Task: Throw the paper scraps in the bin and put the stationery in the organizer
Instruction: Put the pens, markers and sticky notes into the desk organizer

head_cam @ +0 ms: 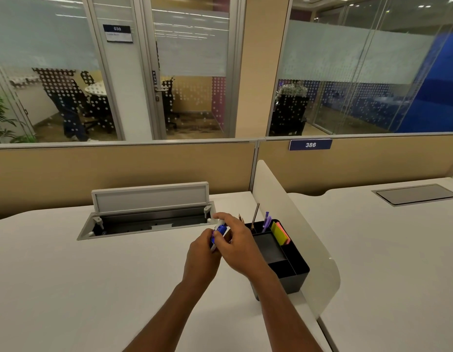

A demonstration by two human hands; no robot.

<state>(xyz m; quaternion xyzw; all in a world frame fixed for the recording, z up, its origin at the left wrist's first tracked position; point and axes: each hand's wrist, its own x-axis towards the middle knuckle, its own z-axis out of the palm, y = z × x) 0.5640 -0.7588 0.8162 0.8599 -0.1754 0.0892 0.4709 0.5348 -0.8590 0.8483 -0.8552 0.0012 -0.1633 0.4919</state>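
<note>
A blue and white marker (218,232) is held between both hands above the white desk (93,275). My left hand (202,255) grips its lower part and my right hand (236,243) closes over its upper part. Just to the right stands the black organizer (293,270) with several compartments. It holds a pencil (255,214), purple pens (266,221) and yellow and pink sticky notes (280,233). A small brown item (241,219) shows behind my right hand. No paper scraps or bin are in view.
An open cable tray (149,222) with its lid raised is sunk into the desk behind my hands. A curved white divider (306,240) stands right of the organizer, with a neighbouring desk (385,250) beyond. Beige partition panels (118,168) close off the back.
</note>
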